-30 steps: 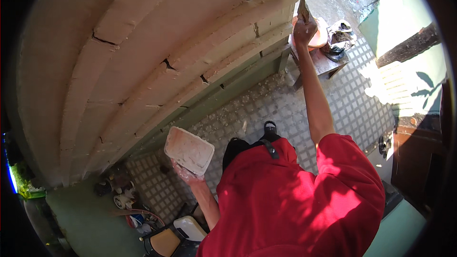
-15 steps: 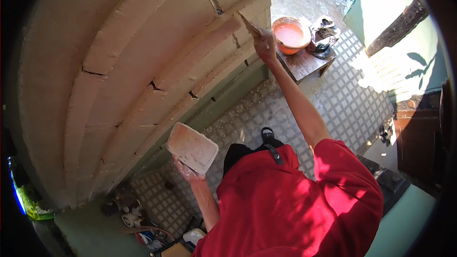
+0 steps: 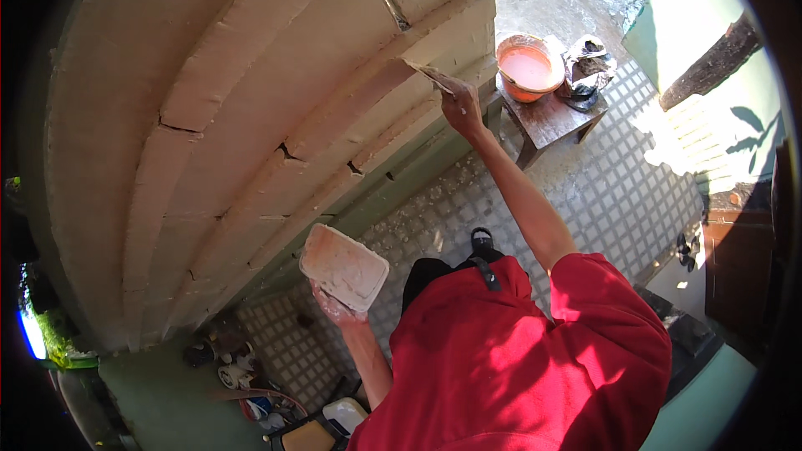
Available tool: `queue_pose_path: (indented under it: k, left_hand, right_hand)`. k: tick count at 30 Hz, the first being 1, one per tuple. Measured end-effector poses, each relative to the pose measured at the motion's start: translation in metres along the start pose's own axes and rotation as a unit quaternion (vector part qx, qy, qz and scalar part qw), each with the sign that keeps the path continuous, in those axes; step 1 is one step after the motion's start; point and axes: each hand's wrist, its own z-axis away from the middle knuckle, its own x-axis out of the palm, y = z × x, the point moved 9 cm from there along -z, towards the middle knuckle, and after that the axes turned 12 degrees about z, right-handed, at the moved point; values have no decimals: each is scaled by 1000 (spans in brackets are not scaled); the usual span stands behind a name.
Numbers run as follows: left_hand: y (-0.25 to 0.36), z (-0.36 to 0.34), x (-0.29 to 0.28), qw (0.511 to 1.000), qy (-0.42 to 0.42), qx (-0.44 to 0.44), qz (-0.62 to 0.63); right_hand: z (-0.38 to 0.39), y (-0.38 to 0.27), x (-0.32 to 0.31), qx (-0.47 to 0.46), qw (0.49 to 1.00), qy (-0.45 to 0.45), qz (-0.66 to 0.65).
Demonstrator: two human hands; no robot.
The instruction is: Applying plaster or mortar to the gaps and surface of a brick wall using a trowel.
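My left hand (image 3: 336,307) grips a rectangular plastic tub (image 3: 344,267) from below and the side, smeared inside with pale plaster. Up and to the right, my right hand (image 3: 462,107) is closed around a putty knife (image 3: 430,75) caked with plaster. The knife's tip is at the pale wall (image 3: 334,100), on or very close to a raised horizontal band. Damp-looking darker plaster shows beside the blade. Dark gaps and cracks break the raised bands in several places.
An orange bucket (image 3: 528,68) of pinkish liquid and a crumpled plastic bag (image 3: 590,67) stand on a low wooden stool (image 3: 553,121). Patterned tiles (image 3: 576,192) cover the floor. Assorted clutter (image 3: 251,384) lies at lower left, and a brown cabinet (image 3: 737,267) stands at right.
My right hand and the putty knife have moved down and left along the wall band. My left hand still holds the tub. The whole view has shifted slightly.
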Motion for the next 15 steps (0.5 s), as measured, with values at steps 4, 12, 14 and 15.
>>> queue_pose_path:
  k: [4,12,14,15]
  left_hand:
    - [3,-5,8,1000,-6,-1,19]
    - [0,8,12,998,-57,-5,40]
    - [-2,2,2,997,-37,-12,63]
    - [-7,0,7,996,-39,-30,73]
  right_hand:
    - [-30,48,-38,100,988,95,68]
    - [-28,48,-38,192,965,111,139]
    - [-5,24,-5,173,975,61,129]
    - [3,19,-3,181,981,23,65]
